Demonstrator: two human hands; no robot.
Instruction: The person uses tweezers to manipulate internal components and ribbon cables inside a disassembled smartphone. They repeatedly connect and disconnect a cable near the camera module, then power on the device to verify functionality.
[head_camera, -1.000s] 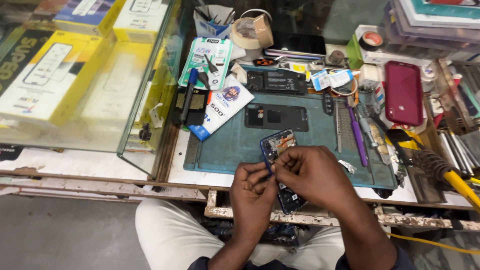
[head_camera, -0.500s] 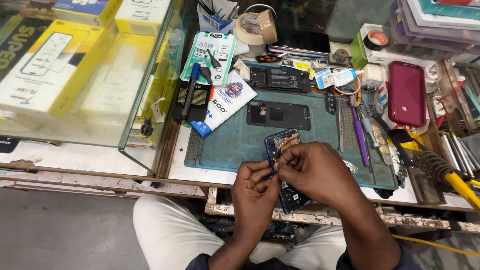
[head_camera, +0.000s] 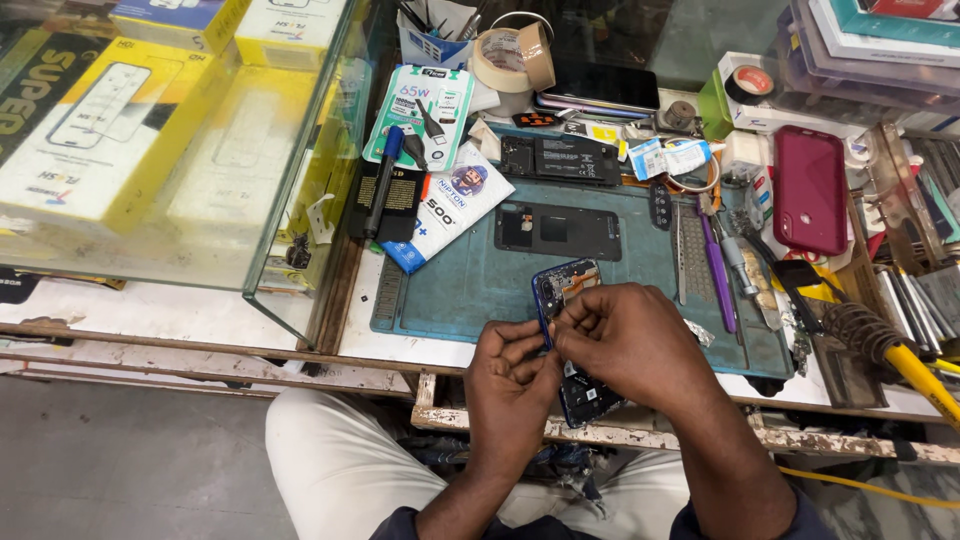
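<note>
An opened blue-framed phone (head_camera: 562, 285) with its back off stands tilted over the near edge of a teal work mat (head_camera: 470, 285). My left hand (head_camera: 512, 375) grips the phone's left edge from below. My right hand (head_camera: 630, 345) covers the phone's middle, fingertips pinched at its exposed inside near the left edge. The phone's lower end (head_camera: 585, 395) pokes out beneath my right hand. What the right fingertips pinch is hidden.
On the mat lie a black phone back panel (head_camera: 557, 231), a black battery part (head_camera: 560, 158), a metal ruler (head_camera: 687, 250) and a purple tool (head_camera: 718, 272). A glass case (head_camera: 180, 150) stands left, a red phone (head_camera: 810, 188) and yellow-handled tool (head_camera: 905, 360) right.
Both hands stay on the phone with only small finger shifts. The view has drifted slightly.
</note>
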